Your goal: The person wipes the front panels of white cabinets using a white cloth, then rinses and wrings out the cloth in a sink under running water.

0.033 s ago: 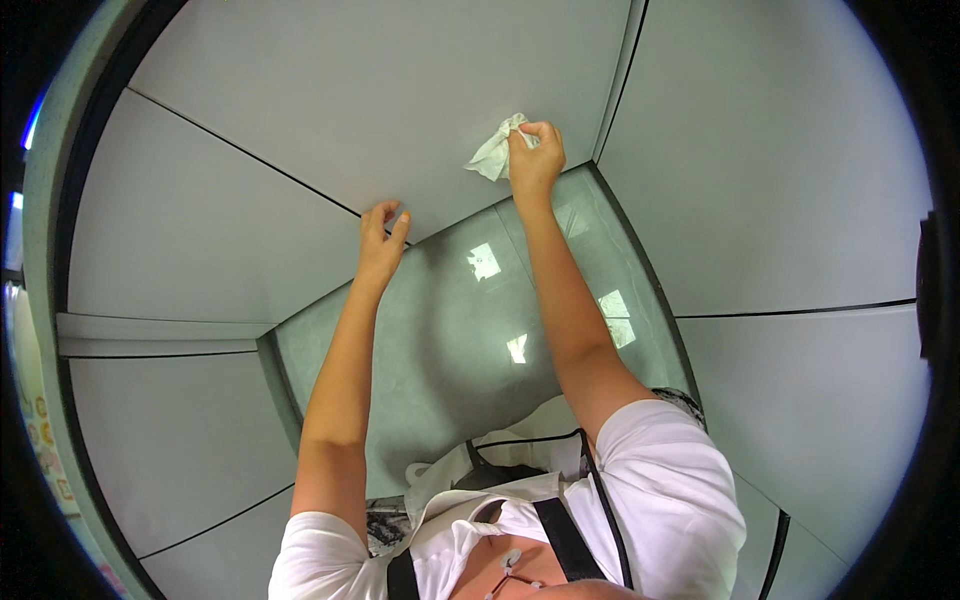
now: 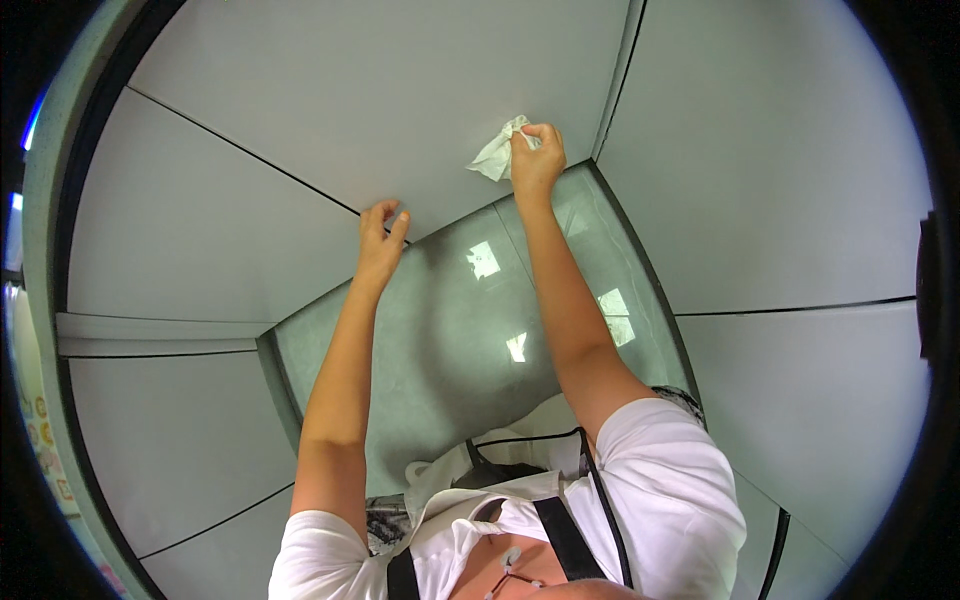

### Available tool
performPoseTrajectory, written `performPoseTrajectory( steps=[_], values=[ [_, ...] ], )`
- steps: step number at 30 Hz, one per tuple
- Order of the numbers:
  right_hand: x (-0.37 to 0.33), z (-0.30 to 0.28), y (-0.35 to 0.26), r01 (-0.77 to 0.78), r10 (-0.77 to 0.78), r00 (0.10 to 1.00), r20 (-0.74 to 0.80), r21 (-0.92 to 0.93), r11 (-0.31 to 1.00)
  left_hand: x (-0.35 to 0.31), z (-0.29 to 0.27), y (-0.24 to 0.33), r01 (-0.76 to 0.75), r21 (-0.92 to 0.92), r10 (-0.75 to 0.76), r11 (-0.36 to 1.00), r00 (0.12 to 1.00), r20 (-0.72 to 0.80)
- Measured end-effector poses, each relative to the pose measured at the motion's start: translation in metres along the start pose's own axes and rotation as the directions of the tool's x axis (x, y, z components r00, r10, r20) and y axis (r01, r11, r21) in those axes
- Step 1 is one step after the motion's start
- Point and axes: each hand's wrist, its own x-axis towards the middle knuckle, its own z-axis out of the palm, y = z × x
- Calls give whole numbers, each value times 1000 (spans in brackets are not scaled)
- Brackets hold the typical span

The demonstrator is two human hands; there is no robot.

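Observation:
A thin, crumpled white wipe point(image 2: 493, 155) lies against the pale grey wall panel point(image 2: 400, 90) ahead of me, close above the panel's lower edge. My right hand point(image 2: 541, 165) pinches it between thumb and fingers, so a loose corner spreads out to the left. Farther left and a little lower, my left hand point(image 2: 381, 240) has its thumb and fingers apart and holds nothing that I can see. Its fingertips are by the black seam point(image 2: 300, 184) of the panel; whether they touch it I cannot tell.
Glossy grey-green floor point(image 2: 450, 330) with bright reflections lies below my arms. Flat panels point(image 2: 780, 180) enclose it on the right and on the left point(image 2: 180, 420). A dark-edged frame point(image 2: 50, 270) curves along the far left. A dark fixture point(image 2: 927, 290) shows at the right rim.
My right hand and the wipe have shifted very slightly to the right. The left hand stays where it was.

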Motion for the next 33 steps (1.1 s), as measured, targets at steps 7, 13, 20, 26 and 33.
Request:
performPoseTrajectory(
  steps=[7, 13, 20, 26, 33],
  values=[
    [-18, -2, 81, -286, 288, 958, 0, -96, 953, -1, 0, 5, -35, 44, 35, 998, 999, -13],
    [-19, 6, -2, -144, 143, 985, 101, -2, 990, -3, 3, 2, 38, 49, -37, 998, 999, -7],
    [-11, -3, 88, -262, 263, 965, -8, -90, 961, -2, 3, -1, 25, -34, -25, 999, 1000, -8],
    [13, -18, 105, -377, 372, 926, -58, -156, 913, 1, 5, 0, 45, 49, -46, 998, 999, 9],
    [20, -15, 27, -160, 167, 982, 85, -85, 983, -1, 12, 0, 57, 8, -57, 998, 998, -16]
  ],
)
